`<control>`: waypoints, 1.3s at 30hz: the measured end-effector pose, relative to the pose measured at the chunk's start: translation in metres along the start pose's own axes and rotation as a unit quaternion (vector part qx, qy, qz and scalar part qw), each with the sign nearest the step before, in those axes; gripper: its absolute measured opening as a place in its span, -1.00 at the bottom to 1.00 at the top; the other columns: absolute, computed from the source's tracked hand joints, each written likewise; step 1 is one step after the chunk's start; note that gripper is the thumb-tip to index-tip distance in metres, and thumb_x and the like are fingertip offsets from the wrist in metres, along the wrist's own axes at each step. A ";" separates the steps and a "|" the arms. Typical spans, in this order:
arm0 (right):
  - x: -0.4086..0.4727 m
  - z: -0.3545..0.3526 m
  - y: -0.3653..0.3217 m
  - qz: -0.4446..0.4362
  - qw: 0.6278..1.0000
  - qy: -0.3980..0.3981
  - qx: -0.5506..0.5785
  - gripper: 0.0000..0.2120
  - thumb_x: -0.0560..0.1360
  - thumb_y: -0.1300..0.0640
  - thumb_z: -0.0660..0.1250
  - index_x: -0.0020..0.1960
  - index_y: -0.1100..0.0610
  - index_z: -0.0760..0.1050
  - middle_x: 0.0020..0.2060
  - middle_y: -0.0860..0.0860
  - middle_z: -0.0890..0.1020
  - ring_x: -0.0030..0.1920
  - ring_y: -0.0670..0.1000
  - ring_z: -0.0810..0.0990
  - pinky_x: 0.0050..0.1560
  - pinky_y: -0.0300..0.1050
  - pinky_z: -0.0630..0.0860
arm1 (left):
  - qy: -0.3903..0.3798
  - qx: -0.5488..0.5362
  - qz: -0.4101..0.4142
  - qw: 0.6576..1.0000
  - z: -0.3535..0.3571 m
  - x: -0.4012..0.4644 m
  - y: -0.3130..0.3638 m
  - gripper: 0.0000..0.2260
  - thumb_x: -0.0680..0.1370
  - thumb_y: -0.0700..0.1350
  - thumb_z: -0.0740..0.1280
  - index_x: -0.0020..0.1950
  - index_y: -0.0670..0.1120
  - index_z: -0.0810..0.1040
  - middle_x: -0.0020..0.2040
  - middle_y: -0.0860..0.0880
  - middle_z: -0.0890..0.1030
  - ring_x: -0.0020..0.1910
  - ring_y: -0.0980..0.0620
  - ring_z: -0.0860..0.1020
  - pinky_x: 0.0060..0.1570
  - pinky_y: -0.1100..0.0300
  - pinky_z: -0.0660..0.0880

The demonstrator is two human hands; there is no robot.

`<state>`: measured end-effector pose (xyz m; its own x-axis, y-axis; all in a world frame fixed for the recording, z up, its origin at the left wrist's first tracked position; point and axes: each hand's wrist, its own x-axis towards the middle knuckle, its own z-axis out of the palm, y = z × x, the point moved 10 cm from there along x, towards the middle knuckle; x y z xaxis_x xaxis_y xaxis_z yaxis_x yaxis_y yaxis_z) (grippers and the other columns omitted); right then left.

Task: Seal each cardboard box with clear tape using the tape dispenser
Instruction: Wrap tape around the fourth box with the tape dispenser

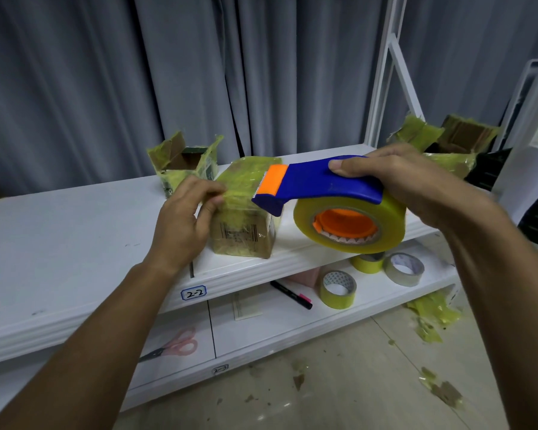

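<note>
Glossy blue plastic tape dispenser [319, 181]; cardboard box [246, 212] under crinkled shiny tape; smooth white shelf [75, 237].

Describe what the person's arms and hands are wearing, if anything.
Nothing is worn. Both forearms are bare up to the frame edge, with no sleeves showing. The left hand and right hand have no gloves, rings, watch or bands visible.

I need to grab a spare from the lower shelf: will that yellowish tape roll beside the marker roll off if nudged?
Probably not: the tape roll seems to lie flat, core hole upward, on the lower shelf, so it should slide. Looks thin, likely light. Tipped on edge, it could roll.
</note>
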<state>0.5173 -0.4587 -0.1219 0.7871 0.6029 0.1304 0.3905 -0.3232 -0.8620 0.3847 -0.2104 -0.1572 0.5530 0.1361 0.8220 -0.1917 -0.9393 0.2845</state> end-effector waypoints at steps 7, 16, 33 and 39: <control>-0.005 -0.006 0.000 -0.002 0.998 0.035 -0.058 -0.58 0.40 -0.25 0.47 -0.17 0.14 0.69 -0.30 0.00 0.72 -0.26 0.04 0.71 -0.17 -0.07 0.56 | -0.065 0.036 -0.013 0.997 0.008 0.004 0.007 -0.69 0.64 -0.26 0.25 0.29 0.02 0.59 0.03 0.04 0.42 -0.02 0.06 0.45 -0.08 0.12 0.48; -0.003 -0.005 0.004 0.002 0.995 0.052 -0.083 -0.63 0.47 -0.20 0.43 -0.11 0.13 0.69 -0.22 0.01 0.71 -0.16 0.00 0.67 -0.11 -0.04 0.54 | -0.123 0.027 0.043 0.991 0.038 0.017 0.052 -0.70 0.60 -0.12 0.27 0.33 -0.05 0.56 0.24 0.01 0.60 0.22 0.03 0.54 0.20 0.18 0.44; -0.004 -0.028 0.008 0.074 0.975 0.004 -0.210 -0.51 0.39 -0.36 0.43 -0.12 0.08 0.67 -0.24 -0.01 0.71 -0.22 -0.03 0.66 -0.19 -0.13 0.52 | -0.093 -0.035 -0.009 0.995 0.038 0.020 0.039 -0.85 0.59 -0.03 0.37 0.11 -0.02 0.65 0.10 0.14 0.63 0.13 0.10 0.58 0.16 -0.01 0.54; 0.013 -0.002 -0.018 0.052 0.946 -0.018 -0.320 -0.55 0.40 -0.31 0.44 -0.14 0.11 0.57 -0.26 0.02 0.63 -0.25 -0.02 0.60 -0.31 -0.14 0.41 | -0.082 -0.049 -0.013 0.995 0.038 0.023 0.045 -0.90 0.56 -0.16 0.43 0.06 -0.07 0.68 0.06 0.10 0.66 0.09 0.08 0.60 0.16 0.03 0.54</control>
<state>0.5217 -0.4462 -0.1033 0.8248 0.5643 0.0349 0.5301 -0.7504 -0.3947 0.4191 -0.2619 -0.1444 0.6829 0.0993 0.7238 -0.2484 -0.9001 0.3579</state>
